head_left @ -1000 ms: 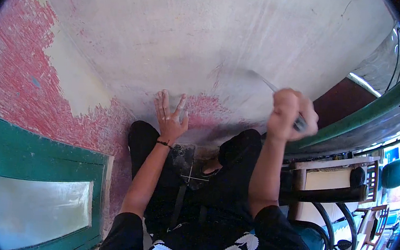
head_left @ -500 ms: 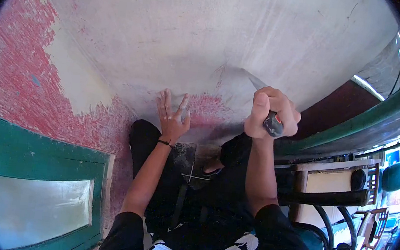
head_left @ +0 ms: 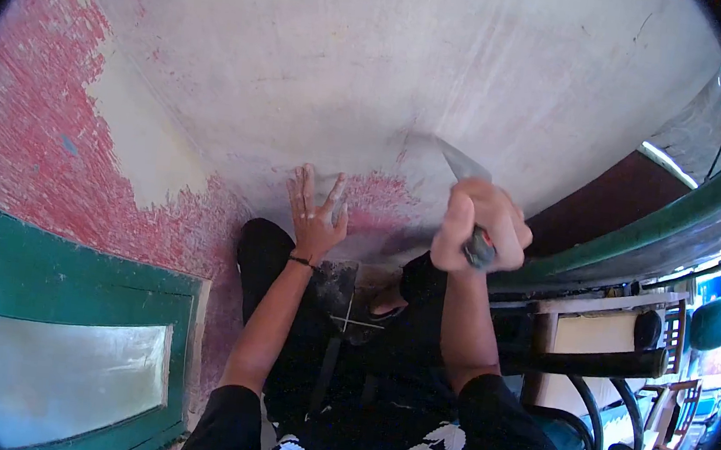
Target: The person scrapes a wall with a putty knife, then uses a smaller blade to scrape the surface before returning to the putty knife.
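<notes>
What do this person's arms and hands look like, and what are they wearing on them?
Both hands, left and right, are bare, with pale dust on the left fingers. Loose black fabric sleeves cover the upper arms, leaving the forearms bare. A thin dark band circles the left wrist.

The right hand (head_left: 481, 229) grips a scraper (head_left: 462, 158), its blade pointing up and left of the grip to the pale wall (head_left: 325, 63), where the left hand (head_left: 318, 212) rests spread.

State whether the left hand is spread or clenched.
Spread: the left hand rests against the wall, fingers extended, a clear gap between two.
</notes>
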The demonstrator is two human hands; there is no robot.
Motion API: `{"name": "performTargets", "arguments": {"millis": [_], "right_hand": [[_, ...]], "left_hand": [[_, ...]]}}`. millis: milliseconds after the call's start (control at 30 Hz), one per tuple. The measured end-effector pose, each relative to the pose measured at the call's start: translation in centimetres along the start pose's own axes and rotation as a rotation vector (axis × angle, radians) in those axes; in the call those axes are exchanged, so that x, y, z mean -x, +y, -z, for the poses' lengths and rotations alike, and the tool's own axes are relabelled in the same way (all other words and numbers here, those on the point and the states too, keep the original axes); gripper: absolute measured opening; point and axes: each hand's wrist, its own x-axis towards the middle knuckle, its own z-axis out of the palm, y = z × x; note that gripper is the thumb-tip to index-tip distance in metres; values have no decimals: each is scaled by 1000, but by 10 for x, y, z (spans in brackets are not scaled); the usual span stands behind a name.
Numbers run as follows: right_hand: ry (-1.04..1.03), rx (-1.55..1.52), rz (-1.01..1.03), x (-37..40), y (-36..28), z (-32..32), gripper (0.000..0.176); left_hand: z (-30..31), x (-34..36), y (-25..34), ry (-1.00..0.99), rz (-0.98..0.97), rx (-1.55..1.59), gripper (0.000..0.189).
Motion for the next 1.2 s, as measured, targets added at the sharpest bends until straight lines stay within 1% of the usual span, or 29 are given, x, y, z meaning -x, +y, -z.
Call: {"name": "performTargets", "arguments": {"millis": [67,100,200,233,333,367,467,567,667,700,733,833,933,1033,1133,1167,1200], "right_hand": [[67,-144,-46,2,-6,5,24],[51,-45,-6,0,-1,6,24],[-10,81,-16,-4,3,14,23],[58,17,4,-3,6,15,25],[8,50,-34,1,14,23,22],[49,14,-10,2,16,23,22],[64,-70,-33,-2,9,29,22],[53,58,-39,7,21,28,23],[77,-121,-22,2,9,31,23],[50,-26,-4,1,10,30,23],[40,-16,-16,4,11,29,23],[32,16,-19,14,13,26,24],[270,-235,-273,50,13,23,24],[478,-442,-778,106,14,30,27],[740,-536,-1246,173,27,41,30],[835,-552,-1395,192,31,46,31],[858,-567,-1473,207,34,50,32]], "left_hand": [[-1,1,-2,5,3,-10,63],[-1,2,-2,-1,7,-12,63],[-1,3,2,12,-3,5,63],[-3,-1,0,33,-5,6,63],[0,0,-1,1,-2,-1,63],[0,3,1,5,-5,4,63],[-3,-1,-2,23,-12,6,63],[0,2,2,-2,-3,5,63],[-1,-3,-1,10,-11,-4,62],[0,-2,0,-1,-5,0,63],[0,-1,1,-9,-2,6,63],[0,-6,4,119,-49,35,59],[1,2,13,69,-126,137,51],[3,11,33,-318,28,580,40],[-25,47,37,-700,463,1054,38],[-29,51,36,-778,525,1033,36],[-33,52,35,-854,586,1009,34]]}}
